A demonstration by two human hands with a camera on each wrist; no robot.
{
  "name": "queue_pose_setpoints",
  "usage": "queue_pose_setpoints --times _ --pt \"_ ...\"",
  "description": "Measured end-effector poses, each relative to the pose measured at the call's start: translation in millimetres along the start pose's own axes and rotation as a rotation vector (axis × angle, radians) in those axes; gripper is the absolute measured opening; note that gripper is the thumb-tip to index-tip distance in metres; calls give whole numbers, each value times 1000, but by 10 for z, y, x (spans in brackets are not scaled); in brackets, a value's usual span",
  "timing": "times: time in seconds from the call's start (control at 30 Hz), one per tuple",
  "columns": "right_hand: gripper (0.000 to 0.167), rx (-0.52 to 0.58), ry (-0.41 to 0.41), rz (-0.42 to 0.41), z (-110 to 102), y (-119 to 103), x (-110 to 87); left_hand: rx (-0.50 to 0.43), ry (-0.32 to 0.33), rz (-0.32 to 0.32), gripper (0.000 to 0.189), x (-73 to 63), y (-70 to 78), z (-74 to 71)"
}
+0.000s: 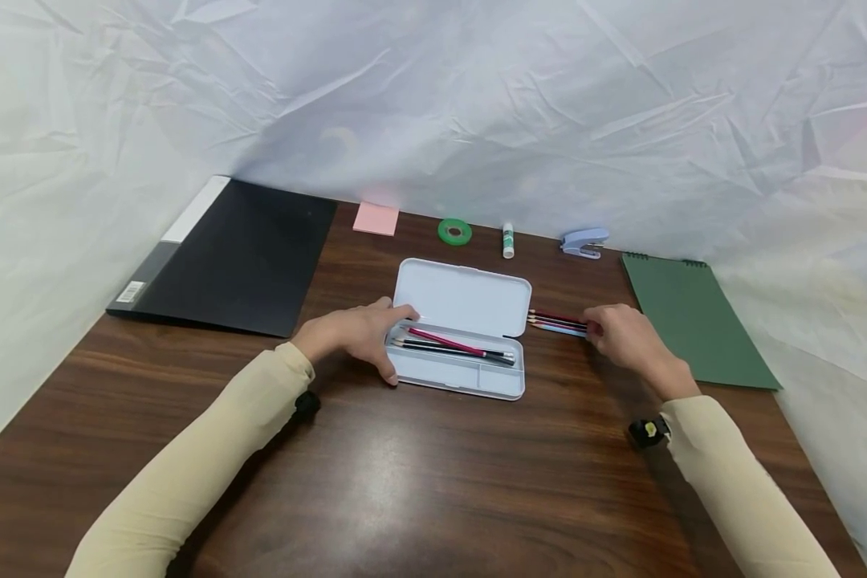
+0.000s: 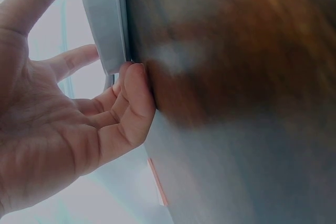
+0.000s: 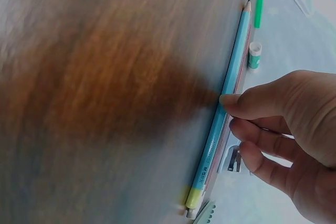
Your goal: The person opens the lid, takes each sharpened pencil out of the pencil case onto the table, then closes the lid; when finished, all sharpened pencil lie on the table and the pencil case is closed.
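An open white pencil case (image 1: 458,377) lies on the table with its lid (image 1: 462,299) folded back. Inside rest a dark pink pencil (image 1: 444,341) and black pencils (image 1: 433,347). My left hand (image 1: 357,331) grips the case's left end, thumb at the near corner and fingers by the hinge; the left wrist view shows the case edge (image 2: 107,24) between thumb and fingers. To the right of the case, my right hand (image 1: 624,341) pinches several pencils (image 1: 552,321) lying side by side. Its thumb touches the light blue one (image 3: 212,140); the hand hides their far ends in the head view.
A black folder (image 1: 238,257) lies at the left, a green spiral notebook (image 1: 701,321) at the right. Along the back are pink sticky notes (image 1: 376,218), green tape (image 1: 454,232), a glue stick (image 1: 508,241) and a stapler (image 1: 584,242). White sheeting (image 1: 433,104) hangs behind.
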State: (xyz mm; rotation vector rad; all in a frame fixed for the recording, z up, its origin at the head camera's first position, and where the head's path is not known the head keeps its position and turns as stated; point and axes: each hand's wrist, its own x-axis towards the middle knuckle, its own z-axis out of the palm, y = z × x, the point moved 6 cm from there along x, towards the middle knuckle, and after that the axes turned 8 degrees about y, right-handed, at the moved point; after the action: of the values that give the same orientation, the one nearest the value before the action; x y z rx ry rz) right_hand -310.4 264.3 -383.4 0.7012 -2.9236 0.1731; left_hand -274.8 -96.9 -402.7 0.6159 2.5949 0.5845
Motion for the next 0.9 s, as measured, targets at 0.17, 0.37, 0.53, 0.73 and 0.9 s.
queue_pose_setpoints --times 0.17,0.37,0.53,0.73,0.9 --pt "11 34 75 -19 -71 -63 13 2 1 -1 97 -4 5 -3" --pt "29 143 193 -52 -172 -336 102 -7 2 -5 97 -10 2 -1" --pt "30 226 219 -113 -183 -714 190 -8 2 2 97 -2 3 5" --pt "31 252 111 -214 -79 -1216 281 -5 1 8 98 3 -2 6" --pt "30 227 12 -309 64 -1568 346 2 2 19 97 14 -11 3"
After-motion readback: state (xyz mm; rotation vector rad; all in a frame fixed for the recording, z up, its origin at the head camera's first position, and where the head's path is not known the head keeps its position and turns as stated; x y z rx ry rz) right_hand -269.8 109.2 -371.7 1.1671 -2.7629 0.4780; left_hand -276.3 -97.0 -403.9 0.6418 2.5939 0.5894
